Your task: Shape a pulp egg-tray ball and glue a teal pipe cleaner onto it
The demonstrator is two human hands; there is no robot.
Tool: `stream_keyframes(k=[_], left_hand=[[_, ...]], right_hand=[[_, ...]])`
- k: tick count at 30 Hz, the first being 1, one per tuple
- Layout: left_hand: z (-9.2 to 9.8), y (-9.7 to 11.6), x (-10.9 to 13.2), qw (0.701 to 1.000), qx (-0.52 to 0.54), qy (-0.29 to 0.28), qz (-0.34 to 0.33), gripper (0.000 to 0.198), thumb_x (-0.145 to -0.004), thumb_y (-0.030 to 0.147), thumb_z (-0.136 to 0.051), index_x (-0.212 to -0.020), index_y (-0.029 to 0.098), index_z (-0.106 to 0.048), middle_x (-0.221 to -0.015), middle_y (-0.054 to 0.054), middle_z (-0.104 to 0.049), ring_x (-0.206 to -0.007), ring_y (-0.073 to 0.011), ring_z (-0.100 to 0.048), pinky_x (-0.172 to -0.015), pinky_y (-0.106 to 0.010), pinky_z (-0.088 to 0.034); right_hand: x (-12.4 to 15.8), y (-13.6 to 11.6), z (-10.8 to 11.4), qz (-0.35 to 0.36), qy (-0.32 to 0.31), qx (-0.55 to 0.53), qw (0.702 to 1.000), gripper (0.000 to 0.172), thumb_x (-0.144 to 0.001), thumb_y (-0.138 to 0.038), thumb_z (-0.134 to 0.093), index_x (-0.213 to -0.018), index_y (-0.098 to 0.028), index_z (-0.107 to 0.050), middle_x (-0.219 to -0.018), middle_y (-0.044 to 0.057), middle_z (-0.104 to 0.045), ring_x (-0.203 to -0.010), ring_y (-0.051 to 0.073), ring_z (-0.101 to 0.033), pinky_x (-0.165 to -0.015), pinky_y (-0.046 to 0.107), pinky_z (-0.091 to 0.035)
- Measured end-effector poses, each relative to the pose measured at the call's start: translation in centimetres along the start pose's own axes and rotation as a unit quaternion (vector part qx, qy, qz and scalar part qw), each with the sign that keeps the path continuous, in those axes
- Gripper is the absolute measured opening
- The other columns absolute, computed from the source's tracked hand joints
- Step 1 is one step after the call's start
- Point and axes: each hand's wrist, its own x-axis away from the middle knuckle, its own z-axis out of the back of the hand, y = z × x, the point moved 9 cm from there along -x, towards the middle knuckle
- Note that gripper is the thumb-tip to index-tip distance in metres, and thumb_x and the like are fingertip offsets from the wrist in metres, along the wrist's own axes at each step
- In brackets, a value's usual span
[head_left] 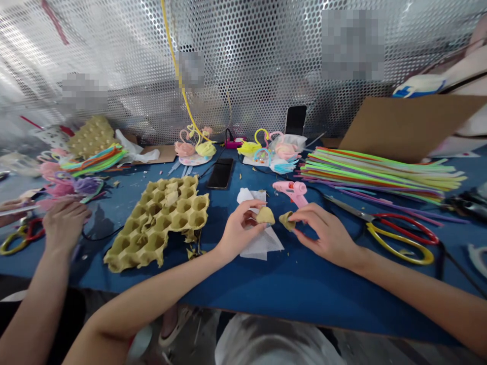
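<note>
In my left hand is a small rounded yellowish piece of egg carton, pinched between thumb and fingers. My right hand pinches a second egg-carton piece, cup-like and ragged at the edge. The two pieces are close together but apart. Beneath my left hand lie white tissue sheets. Just beyond my hands a pink glue gun rests on the blue table. Left of them sits a torn egg carton tray with several cups, its near right part ripped away.
Scissors with red and yellow handles lie at right, by a bundle of pipe cleaners. A dark phone and fuzzy swan figures stand farther back. A co-worker's hand is at left. Perforated metal sheet closes the back.
</note>
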Motion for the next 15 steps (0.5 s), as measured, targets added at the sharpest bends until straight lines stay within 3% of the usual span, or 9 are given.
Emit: stream_keyframes(k=[9, 15], left_hand=[[-0.6, 0.9, 0.3, 0.998, -0.047, -0.033, -0.032, 0.034, -0.081, 0.022, -0.077, -0.114, 0.022, -0.068, -0.112, -0.007, -0.062, -0.084, -0.0137, -0.06, -0.073, -0.024, -0.053], [-0.6, 1.1, 0.2, 0.998, -0.05, -0.029, -0.035, 0.034, -0.081, 0.023, -0.078, -0.113, 0.021, -0.069, -0.11, -0.007, -0.061, -0.084, -0.0136, -0.059, -0.071, -0.024, -0.054]], right_hand=[[0.2, -1.1, -0.7, 0.062, -0.014, 0.05, 0.997, 0.047, -0.097, -0.019, -0.056, -0.141, -0.031, -0.048, -0.114, 0.009, -0.064, -0.107, 0.025, -0.064, -0.09, 0.043, -0.057], [0.2, -1.3, -1.0, 0.076, -0.032, 0.06, 0.995, 0.047, -0.097, -0.017, -0.055, -0.141, -0.033, -0.052, -0.113, 0.008, -0.065, -0.104, 0.025, -0.065, -0.088, 0.042, -0.057]])
